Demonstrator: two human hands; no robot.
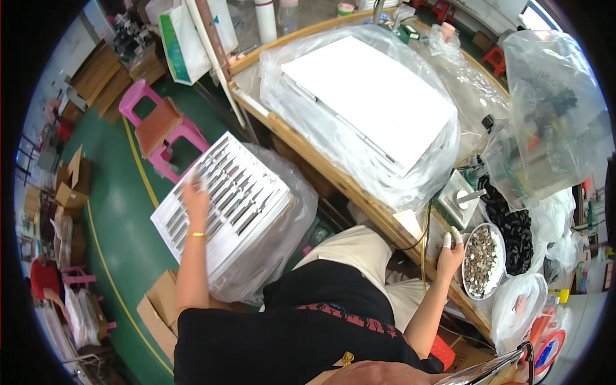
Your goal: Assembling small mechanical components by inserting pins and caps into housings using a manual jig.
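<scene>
The white slotted tray (224,249) stands left of the person, beside the desk (333,172), tilted in my view, with slender metal parts (242,192) lying in parallel slots, which presumably keep them apart and in order. Clear plastic sheeting (295,224) shows beneath it, probably as protection. The left hand (196,196) is over the tray's far-left portion; its fingertips blur into the parts, so I cannot tell whether its grip is clamped on one. The right hand (450,256), white covers on its fingertips, is just beside a white bowl (495,273) of small metal pieces (480,253), apparently placed for easy reach. Its grip cannot be determined; nothing held is discernible. Farther out, glare washes out a white panel (369,96) on the desk, and a clear bag (545,115) partly obscures black pieces (516,234).
</scene>
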